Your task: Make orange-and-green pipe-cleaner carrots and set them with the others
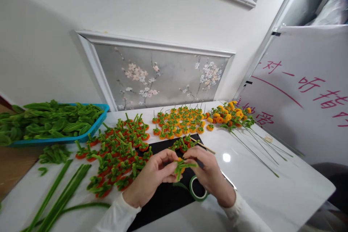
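Observation:
My left hand (160, 168) pinches a small orange piece with green pipe-cleaner leaves (181, 166), a fuzzy persimmon-like craft fruit. From the other side, my right hand (205, 166) has its fingers closed on the green fuzzy part of the same piece. Both hands are over a black mat (160, 203). Just below the right hand, a roll of green tape (199, 193) lies on the mat. Behind the hands sit a few red-orange fruits with green tops (185, 145) and a thin wooden stick (208, 146).
Left of the mat stand many red-orange fruits (114, 156); yellow-orange ones (182, 121) are behind it. A blue tray (81, 137) holds green leaves, with long green pipe cleaners (62, 195) in front. Bundled stemmed fruits (233, 114) lie at right on the white table (250, 188).

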`<state>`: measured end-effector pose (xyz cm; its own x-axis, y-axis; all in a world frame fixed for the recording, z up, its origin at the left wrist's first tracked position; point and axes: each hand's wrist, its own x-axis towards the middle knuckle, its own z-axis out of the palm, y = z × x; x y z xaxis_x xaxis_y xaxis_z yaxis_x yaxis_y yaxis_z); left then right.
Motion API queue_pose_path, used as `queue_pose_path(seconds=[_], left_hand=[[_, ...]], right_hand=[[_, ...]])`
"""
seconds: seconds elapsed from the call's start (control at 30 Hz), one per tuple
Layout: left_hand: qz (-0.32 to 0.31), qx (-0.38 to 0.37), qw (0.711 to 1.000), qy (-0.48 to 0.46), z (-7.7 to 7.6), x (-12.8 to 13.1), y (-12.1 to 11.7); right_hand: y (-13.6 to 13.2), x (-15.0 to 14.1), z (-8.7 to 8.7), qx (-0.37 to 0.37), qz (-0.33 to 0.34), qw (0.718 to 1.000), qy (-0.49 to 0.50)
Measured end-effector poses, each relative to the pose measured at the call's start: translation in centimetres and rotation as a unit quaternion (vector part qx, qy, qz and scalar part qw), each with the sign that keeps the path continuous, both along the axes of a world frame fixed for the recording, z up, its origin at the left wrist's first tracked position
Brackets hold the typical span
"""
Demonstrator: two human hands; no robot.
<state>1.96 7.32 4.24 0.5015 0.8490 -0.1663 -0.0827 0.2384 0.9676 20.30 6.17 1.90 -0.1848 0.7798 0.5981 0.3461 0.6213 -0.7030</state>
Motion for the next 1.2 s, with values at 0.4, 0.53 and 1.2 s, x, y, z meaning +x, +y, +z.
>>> queue_pose_path(seconds=[0.4,0.53,1.2], left_hand=[[0.013,0.337,0.912,0.234,-0.4,0.2,-0.2],[0.008,0.272,0.942,0.194,-1.0,0.2,0.1],[-0.008,0.032,0.999,0.036,-0.9,1.4,-0.4]], right_hand=[[-0.3,0.4,0.5,-0.237,0.053,0.968,-0.058],[-0.3,0.5,0.6,-0.226,0.067,0.971,-0.044],[-0.2,1.0,0.6,0.041,0.033,0.953,-0.3]])
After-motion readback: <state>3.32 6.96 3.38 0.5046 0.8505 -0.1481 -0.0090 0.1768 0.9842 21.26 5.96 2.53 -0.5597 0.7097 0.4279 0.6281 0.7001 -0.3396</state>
